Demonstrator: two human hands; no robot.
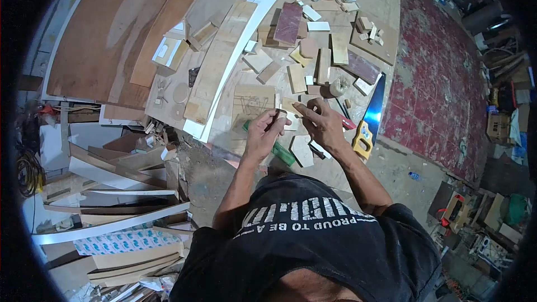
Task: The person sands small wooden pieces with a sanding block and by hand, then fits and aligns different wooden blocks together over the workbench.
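Both hands' grips, left (262, 134) and right (323, 124), pinch a small piece (279, 115) above the scrap-strewn plywood bench (224, 128).

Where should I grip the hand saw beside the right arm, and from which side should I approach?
Probably by the yellow handle of the hand saw. It is the end nearest the person, just beyond the right hand. The blue blade points away across the workbench, so coming from the near edge should keep fingers off the blade's edge.

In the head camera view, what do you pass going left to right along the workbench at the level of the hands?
Long white strip → left hand → right hand → hand saw with yellow handle → red patterned floor.
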